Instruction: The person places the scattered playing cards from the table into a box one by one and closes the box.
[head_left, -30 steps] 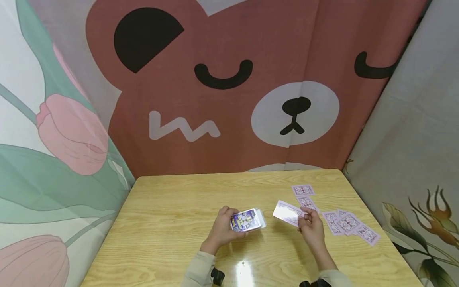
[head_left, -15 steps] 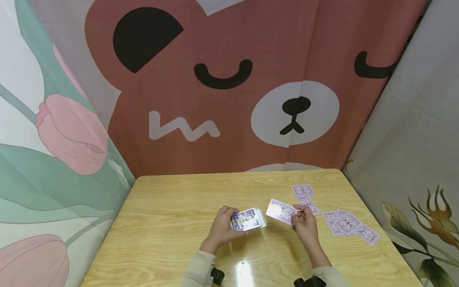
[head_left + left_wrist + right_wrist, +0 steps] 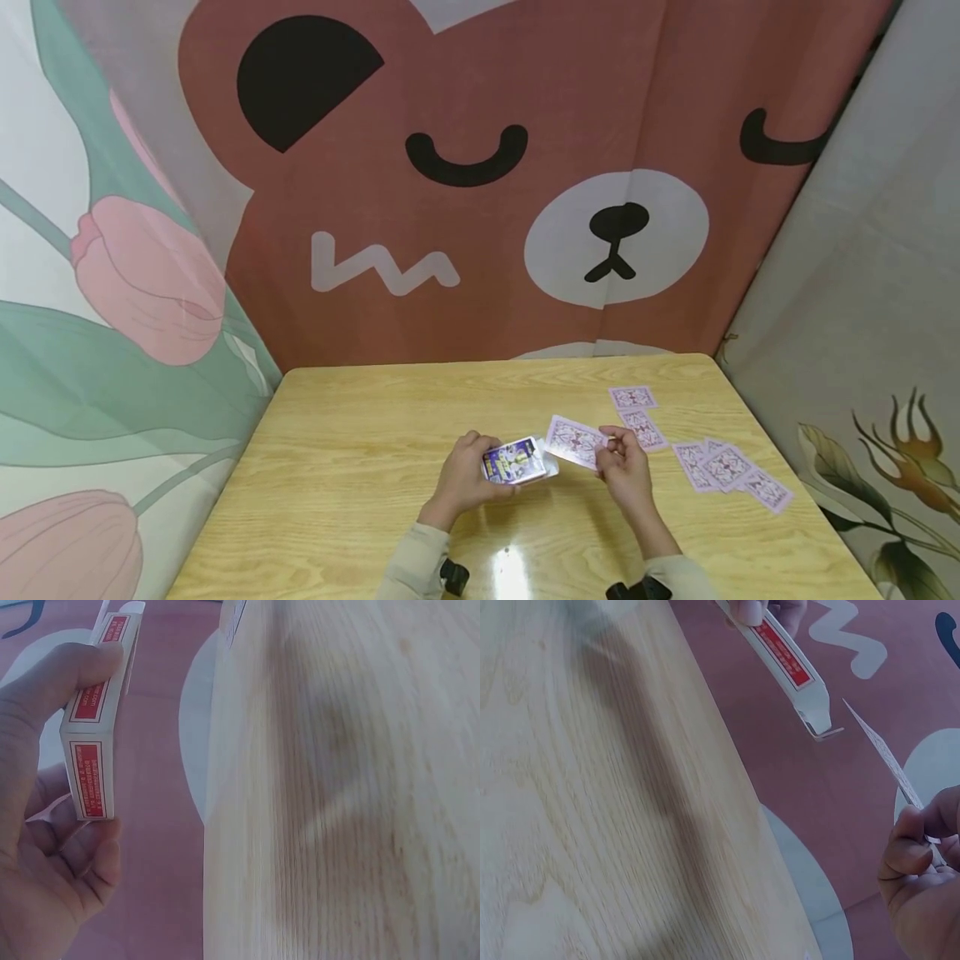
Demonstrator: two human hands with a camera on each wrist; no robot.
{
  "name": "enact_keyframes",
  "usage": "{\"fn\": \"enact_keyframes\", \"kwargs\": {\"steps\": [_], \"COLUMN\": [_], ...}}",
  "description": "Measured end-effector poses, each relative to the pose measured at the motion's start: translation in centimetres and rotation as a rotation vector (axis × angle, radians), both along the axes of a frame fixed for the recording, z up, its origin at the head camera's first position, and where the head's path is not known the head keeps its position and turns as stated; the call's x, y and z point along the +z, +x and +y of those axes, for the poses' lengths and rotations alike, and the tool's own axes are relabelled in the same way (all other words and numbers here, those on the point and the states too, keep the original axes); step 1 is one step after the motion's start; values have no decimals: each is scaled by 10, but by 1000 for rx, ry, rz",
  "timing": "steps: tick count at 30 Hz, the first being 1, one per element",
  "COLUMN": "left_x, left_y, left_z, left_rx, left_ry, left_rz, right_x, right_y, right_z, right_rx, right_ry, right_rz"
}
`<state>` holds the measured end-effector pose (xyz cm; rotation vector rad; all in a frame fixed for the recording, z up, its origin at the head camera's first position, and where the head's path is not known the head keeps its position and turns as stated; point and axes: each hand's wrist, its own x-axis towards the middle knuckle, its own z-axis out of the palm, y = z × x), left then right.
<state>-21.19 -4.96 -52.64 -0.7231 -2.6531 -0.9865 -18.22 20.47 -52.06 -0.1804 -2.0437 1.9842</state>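
Note:
A small card box (image 3: 513,462) with a purple printed face is gripped in my left hand (image 3: 467,477), held above the table. Its narrow sides (image 3: 91,705) are white with red panels, seen in the left wrist view. The box's flap end faces right and stands open. My right hand (image 3: 628,472) pinches a playing card (image 3: 576,442) by its right end, patterned pink back up. The card's free end lies close to the box's open end; in the right wrist view a gap shows between card (image 3: 885,754) and box (image 3: 791,671).
Several more cards lie back up on the table's right side: two (image 3: 636,412) farther back and an overlapping group (image 3: 729,467) nearer the right edge. The wooden table (image 3: 360,467) meets a bear-printed curtain (image 3: 465,208) behind, with cloth hangings at both sides.
My right hand has moved left with the card, bringing its free end from well apart to close by the box. My left hand and the box have stayed nearly still.

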Motion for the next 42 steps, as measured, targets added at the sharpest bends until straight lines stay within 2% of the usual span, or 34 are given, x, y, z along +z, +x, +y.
{"fn": "enact_keyframes", "kwargs": {"steps": [8,13,18,23,27,30,33,36,42], "left_x": [-1,-3,-5,-5,-4,-2,-2,-3,-4], "left_y": [-3,-3,-2,-2,-1,0,-1,-1,-2], "left_z": [1,0,-1,-1,-2,-2,-2,-2,-1], "left_rx": [16,23,25,16,6,-12,-24,-27,-50], "left_ry": [-10,1,6,13,20,36,46,43,53], "left_rz": [-3,16,13,0,-1,-6,-13,1,63], "right_x": [8,19,23,20,8,-2,-4,1,26], "right_y": [2,11,16,15,8,2,-2,-2,3], "right_z": [-7,-12,-14,-11,-6,-3,-4,-6,-15], "right_rx": [50,74,118,153,162,160,165,180,219], "right_ry": [-6,70,132,138,129,159,197,206,265], "right_rz": [30,49,48,38,24,31,60,80,81]}}
